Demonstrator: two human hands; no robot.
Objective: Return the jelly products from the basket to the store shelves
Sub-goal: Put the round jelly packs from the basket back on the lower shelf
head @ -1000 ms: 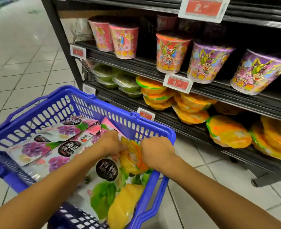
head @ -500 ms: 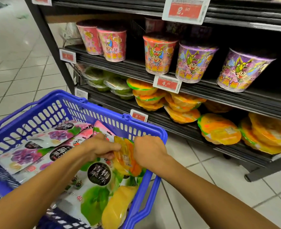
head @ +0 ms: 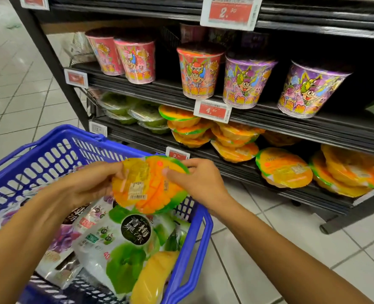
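A round orange mango jelly cup (head: 147, 185) with a green rim is held above the blue basket (head: 56, 148), lid facing me. My left hand (head: 89, 183) grips its left edge and my right hand (head: 197, 181) pinches its right edge. Inside the basket lie a green-plum jelly bag (head: 124, 244), purple grape jelly bags (head: 61, 240) and a yellow pack (head: 153, 277). Matching orange jelly cups (head: 283, 167) are stacked on the bottom shelf (head: 236, 170) just beyond my right hand.
Green jelly cups (head: 135, 113) sit at the left of the low shelf. Colourful tall cups (head: 200, 71) line the shelf above, with red price tags (head: 212, 110) on the shelf edges. A black shelf upright (head: 50, 60) stands left; white tiled floor (head: 269, 249) lies below.
Both hands have lifted the orange jelly cup up out of the basket and turned it flat toward me. The view has shifted closer to the shelves.
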